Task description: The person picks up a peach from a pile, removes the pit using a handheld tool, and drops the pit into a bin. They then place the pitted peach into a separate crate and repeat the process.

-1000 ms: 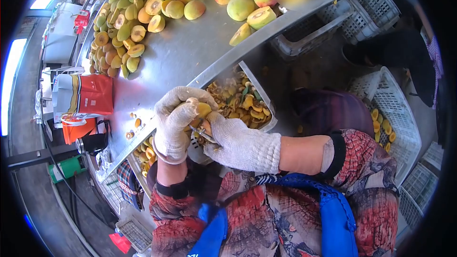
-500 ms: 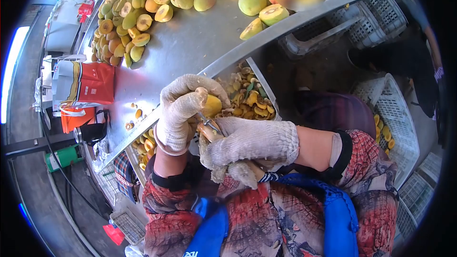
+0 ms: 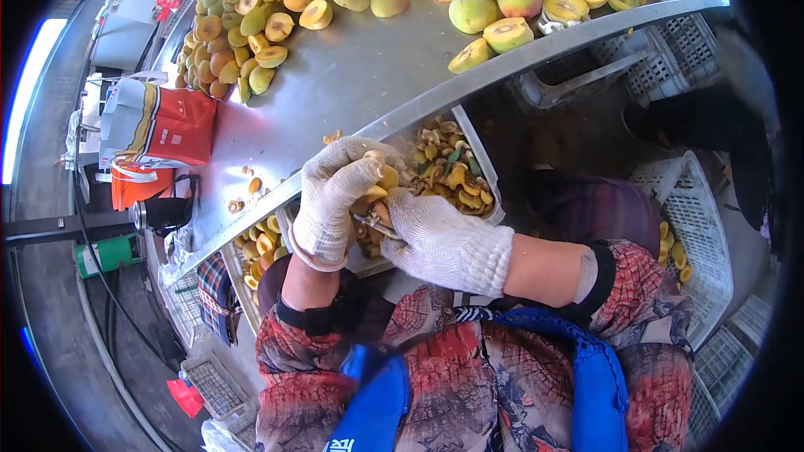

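Note:
My left hand [image 3: 331,197], in a pale knitted glove, is closed around a yellow peach half [image 3: 388,177]. My gloved right hand [image 3: 452,238] is closed on a small metal pitting tool [image 3: 374,223], its metal end close against the fruit. The glove hides the tool's handle, and my fingers cover much of the fruit. Both hands are just off the table edge, by a crate [image 3: 477,146] of brown-yellow pits and scraps. A crumb of scrap [image 3: 332,136] is beside my left knuckles.
Whole and halved peaches [image 3: 389,0] are heaped on the metal table [image 3: 335,75]. A red bag [image 3: 180,125] and a dark flask [image 3: 159,213] stand left. White crates [image 3: 695,226] sit at right, one holding fruit halves. Below the table edge is another container of yellow halves [image 3: 251,243].
My right hand has lifted and turned, bringing its fingers closer to the peach half. The tool's handle, visible before, is now covered. The whole view has shifted slightly.

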Motion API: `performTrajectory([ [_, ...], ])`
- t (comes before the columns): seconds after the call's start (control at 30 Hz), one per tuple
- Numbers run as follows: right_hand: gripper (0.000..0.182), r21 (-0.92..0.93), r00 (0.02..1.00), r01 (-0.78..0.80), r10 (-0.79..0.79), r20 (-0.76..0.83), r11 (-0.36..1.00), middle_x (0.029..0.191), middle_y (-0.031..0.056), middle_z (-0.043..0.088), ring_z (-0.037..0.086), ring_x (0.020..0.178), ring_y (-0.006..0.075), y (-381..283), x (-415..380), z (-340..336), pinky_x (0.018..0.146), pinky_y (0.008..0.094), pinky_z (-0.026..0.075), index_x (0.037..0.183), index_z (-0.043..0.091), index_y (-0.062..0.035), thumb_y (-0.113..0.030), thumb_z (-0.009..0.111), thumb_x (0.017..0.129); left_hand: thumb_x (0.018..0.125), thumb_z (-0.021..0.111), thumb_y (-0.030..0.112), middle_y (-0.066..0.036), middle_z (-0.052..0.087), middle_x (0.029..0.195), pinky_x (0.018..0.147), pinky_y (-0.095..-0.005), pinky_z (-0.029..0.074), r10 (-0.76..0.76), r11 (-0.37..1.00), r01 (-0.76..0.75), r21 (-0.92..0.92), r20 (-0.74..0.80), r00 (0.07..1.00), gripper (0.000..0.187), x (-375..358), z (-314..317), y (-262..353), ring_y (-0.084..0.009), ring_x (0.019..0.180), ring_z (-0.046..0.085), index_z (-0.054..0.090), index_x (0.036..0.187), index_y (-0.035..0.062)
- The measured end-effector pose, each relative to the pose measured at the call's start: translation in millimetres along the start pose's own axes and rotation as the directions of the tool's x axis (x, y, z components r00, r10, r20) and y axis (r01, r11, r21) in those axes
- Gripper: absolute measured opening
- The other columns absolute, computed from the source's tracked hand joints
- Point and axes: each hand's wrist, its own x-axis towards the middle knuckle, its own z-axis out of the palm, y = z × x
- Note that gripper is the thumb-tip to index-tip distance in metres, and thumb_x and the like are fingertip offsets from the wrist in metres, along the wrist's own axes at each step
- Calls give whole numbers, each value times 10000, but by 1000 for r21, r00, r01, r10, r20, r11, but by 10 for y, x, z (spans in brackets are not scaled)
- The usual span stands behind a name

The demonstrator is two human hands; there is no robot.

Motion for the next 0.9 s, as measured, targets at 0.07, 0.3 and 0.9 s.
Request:
performTrajectory([
  [0.07,245,-145,1000,16,-14,15,989,871,211,620,628,812,379,89,46,41,717,442,526,1033,564,-14,-172,579,845,829,624,343,-163,654,818,668,-308,537,-40,999,39,-25,-53,998,398,-16,-18,6,-227,726,649,621,942,-38],
  [0.3,207,-709,979,13,-152,-133,705,754,113,601,651,591,264,-36,175,13,444,399,508,902,597,-73,-259,505,905,920,578,333,-109,657,839,563,-254,519,-211,952,164,-257,-167,963,350,-75,-208,-64,-162,666,639,620,975,-10],
  [0.9,189,-712,987,-24,130,95,702,928,137,677,692,825,292,147,126,-30,629,411,567,1005,600,-50,-135,511,862,832,679,177,-113,620,911,782,-354,473,403,511,318,798,-550,732,308,-998,-2473,-220,-226,879,586,639,1038,-48],
])
